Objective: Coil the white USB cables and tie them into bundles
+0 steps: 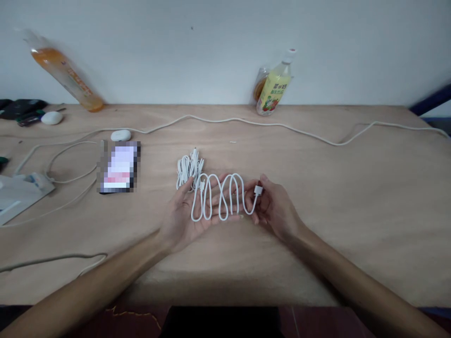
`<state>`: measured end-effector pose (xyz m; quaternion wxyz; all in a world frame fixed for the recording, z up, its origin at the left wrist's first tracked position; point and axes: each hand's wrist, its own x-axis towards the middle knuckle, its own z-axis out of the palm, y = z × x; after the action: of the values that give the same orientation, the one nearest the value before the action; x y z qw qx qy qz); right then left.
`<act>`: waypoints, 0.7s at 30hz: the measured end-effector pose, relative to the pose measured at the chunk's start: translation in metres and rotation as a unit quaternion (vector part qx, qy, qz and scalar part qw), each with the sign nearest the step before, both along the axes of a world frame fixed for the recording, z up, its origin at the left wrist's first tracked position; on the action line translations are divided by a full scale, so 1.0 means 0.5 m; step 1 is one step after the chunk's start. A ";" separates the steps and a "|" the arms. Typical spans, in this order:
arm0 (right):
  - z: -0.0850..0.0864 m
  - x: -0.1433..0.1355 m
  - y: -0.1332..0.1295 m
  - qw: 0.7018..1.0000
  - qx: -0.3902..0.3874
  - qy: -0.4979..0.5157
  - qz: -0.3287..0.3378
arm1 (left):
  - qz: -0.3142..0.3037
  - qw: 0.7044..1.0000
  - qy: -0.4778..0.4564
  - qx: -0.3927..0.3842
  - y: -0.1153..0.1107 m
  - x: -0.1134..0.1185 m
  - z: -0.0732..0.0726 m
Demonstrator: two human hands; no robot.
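Note:
A white cable lies in several loose zigzag loops across the upturned palm and fingers of my left hand. That hand is spread out, palm up, with the cable resting on it and the thumb beside one small connector. My right hand pinches the larger white plug at the cable's right end between thumb and fingers. Just behind my left thumb, a bundle of coiled white cables lies on the wooden table.
A phone and a white earbud case lie on the left. An orange bottle and a yellow-green bottle lean against the wall. A long white cord crosses the table's back; a white package sits far left.

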<state>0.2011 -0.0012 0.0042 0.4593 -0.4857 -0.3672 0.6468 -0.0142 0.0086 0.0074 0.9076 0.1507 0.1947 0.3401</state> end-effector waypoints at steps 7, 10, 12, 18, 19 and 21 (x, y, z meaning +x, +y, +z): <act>-0.001 0.005 0.003 1.000 -0.014 0.006 0.017 | 0.007 1.000 -0.009 -0.009 0.001 -0.001 -0.004; 0.000 0.006 0.003 1.000 -0.018 0.013 0.011 | 0.016 1.000 -0.004 -0.011 0.002 0.001 -0.002; 0.001 0.006 0.002 1.000 -0.023 0.017 0.009 | 0.023 1.000 0.000 -0.009 0.002 0.002 -0.001; 0.003 0.004 0.003 0.999 -0.033 0.028 0.009 | 0.033 0.999 0.002 -0.007 0.000 0.003 -0.001; 0.003 0.004 0.003 0.999 -0.033 0.029 0.009 | 0.035 0.999 0.002 -0.008 0.000 0.003 -0.001; 0.001 0.004 0.003 0.999 -0.032 0.027 0.012 | 0.039 0.999 0.003 -0.010 0.000 0.003 0.000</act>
<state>0.2029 0.0005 0.0049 0.4455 -0.4779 -0.3394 0.6768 -0.0128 0.0085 0.0073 0.8945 0.1347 0.2068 0.3728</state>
